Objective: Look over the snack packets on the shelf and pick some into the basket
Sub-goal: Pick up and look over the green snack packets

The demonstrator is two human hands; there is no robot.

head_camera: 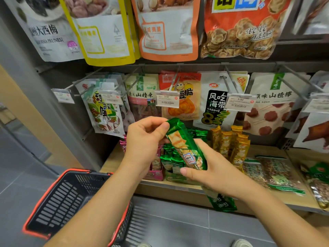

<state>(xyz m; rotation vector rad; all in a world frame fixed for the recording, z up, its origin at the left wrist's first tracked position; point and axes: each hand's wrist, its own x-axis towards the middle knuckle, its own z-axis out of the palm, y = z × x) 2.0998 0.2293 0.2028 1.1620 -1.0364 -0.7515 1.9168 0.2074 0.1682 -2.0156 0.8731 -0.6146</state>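
Observation:
I hold a long green snack packet [185,147] slanted in front of the wooden shelf [178,186]. My left hand [144,145] pinches its top end between thumb and fingers. My right hand [213,168] grips its lower half from the right, and the bottom end of the packet sticks out below my right wrist. A black basket with a red rim [67,198] hangs at the lower left under my left forearm, and the part of its inside that shows holds nothing. More green packets [170,159] stand in a box on the shelf behind my hands.
Gold packets [231,143] stand right of the green ones, pink ones [156,163] to their left. Flat nut bags [274,172] lie on the shelf at right. Hanging pouches on metal hooks with price tags [167,99] fill the wall above. Grey tiled floor lies below.

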